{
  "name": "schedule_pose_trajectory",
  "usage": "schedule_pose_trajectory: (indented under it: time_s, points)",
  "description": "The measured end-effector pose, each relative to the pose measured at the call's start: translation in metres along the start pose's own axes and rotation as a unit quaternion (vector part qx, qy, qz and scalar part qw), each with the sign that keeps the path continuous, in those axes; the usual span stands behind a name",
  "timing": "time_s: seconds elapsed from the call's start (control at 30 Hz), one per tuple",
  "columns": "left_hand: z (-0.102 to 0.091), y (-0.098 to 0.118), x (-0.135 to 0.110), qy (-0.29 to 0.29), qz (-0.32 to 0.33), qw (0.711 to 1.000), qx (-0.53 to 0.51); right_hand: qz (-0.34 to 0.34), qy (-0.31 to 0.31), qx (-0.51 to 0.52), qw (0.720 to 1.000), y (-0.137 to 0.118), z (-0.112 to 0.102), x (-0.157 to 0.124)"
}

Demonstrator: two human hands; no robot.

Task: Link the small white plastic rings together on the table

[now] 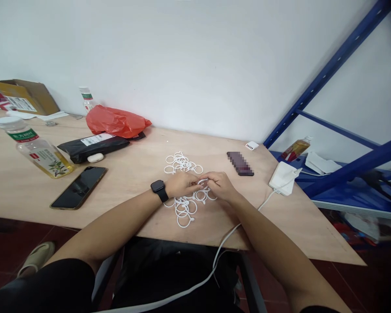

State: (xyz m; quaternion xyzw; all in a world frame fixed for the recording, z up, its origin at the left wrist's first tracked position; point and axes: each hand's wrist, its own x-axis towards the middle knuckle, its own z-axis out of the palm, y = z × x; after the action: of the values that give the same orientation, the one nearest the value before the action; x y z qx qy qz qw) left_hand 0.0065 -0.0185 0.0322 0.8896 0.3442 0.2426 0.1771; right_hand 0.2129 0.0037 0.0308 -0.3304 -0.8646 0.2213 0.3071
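Both hands meet over the table, pinching one white curtain ring (202, 181) between them. My left hand (181, 184), with a black watch on its wrist, has thumb and fingers closed at the ring's left side. On the other side, my right hand (222, 186) is closed too, fingertips nearly touching the left ones. Part of the ring is hidden by the fingers. More white rings with small knobs lie in a loose pile (183, 164) beyond my hands. Another group of rings (183, 219) lies nearer to me, partly under my hands.
Left on the wooden table (127, 213) are a phone (79, 188), a drink bottle (41, 152), a black package (91, 147), a white case (95, 158) and a red bag (117, 121). To the right lie another phone (240, 164) and a white power bank (284, 178) with a cable (226, 238). A blue rack (332, 152) adjoins.
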Motion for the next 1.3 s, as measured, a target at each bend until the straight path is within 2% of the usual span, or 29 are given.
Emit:
schedule_pose_trajectory:
  time_s: [0.13, 0.33, 0.43, 0.53, 0.63, 0.7, 0.8, 0.9, 1.0, 1.1, 1.2, 1.3]
  points:
    - [0.002, 0.002, 0.000, 0.011, 0.010, 1.000, -0.020, 0.013, 0.008, 0.002, 1.000, -0.002, -0.001, 0.000]
    - [0.002, 0.001, 0.001, 0.029, 0.004, 0.999, -0.024, 0.065, 0.029, 0.084, 0.994, 0.004, 0.004, 0.000]
    - [-0.002, -0.008, 0.001, 0.075, -0.057, 0.995, 0.041, 0.083, 0.036, 0.069, 0.993, 0.009, 0.002, 0.002]
    - [-0.007, -0.022, 0.000, 0.128, -0.155, 0.972, 0.120, 0.077, 0.011, -0.036, 0.996, 0.014, -0.005, 0.003]
    - [-0.010, -0.033, -0.001, 0.117, -0.222, 0.955, 0.155, 0.090, -0.051, -0.100, 0.990, 0.017, -0.011, 0.003]
    - [-0.010, -0.035, -0.002, 0.108, -0.237, 0.954, 0.147, 0.097, -0.086, -0.113, 0.985, 0.017, -0.012, 0.002]
    - [-0.009, -0.029, -0.001, 0.115, -0.207, 0.965, 0.114, 0.092, -0.120, -0.125, 0.980, 0.016, -0.011, 0.001]
    - [-0.007, -0.018, 0.000, 0.103, -0.138, 0.982, 0.073, 0.092, -0.112, -0.143, 0.979, 0.013, -0.009, 0.001]
    - [-0.004, -0.009, 0.000, 0.048, -0.067, 0.996, 0.036, 0.094, -0.092, -0.137, 0.982, 0.012, -0.009, 0.002]
    - [-0.001, -0.005, 0.001, -0.016, -0.018, 1.000, 0.003, 0.067, -0.115, -0.115, 0.984, 0.012, -0.009, 0.001]
    - [0.001, -0.005, 0.001, -0.027, 0.000, 1.000, -0.013, 0.058, -0.133, -0.121, 0.982, 0.011, -0.008, 0.001]
    - [0.001, -0.006, 0.000, -0.012, -0.021, 0.999, -0.022, 0.079, -0.102, -0.129, 0.983, 0.008, -0.007, 0.002]
